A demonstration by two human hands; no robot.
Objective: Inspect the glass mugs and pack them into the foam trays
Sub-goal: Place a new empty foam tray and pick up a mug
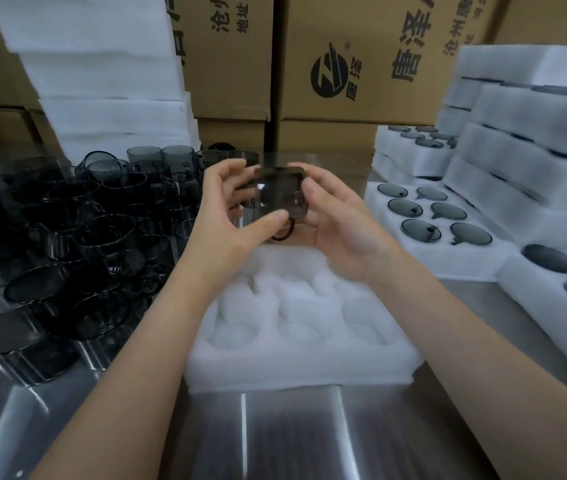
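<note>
I hold one smoky grey glass mug (280,192) up in front of me with both hands, its base turned toward the camera and its handle hanging below. My left hand (232,206) grips its left side with curled fingers and thumb. My right hand (335,216) cups its right side, thumb on the rim of the base. Below the mug a white foam tray (296,365) lies on the steel table (275,434) with its round pockets unfilled.
A crowd of loose grey mugs (77,237) covers the table's left side. Filled foam trays (434,216) stand stacked at the right. White foam stacks (102,81) and cardboard boxes (355,64) rise behind.
</note>
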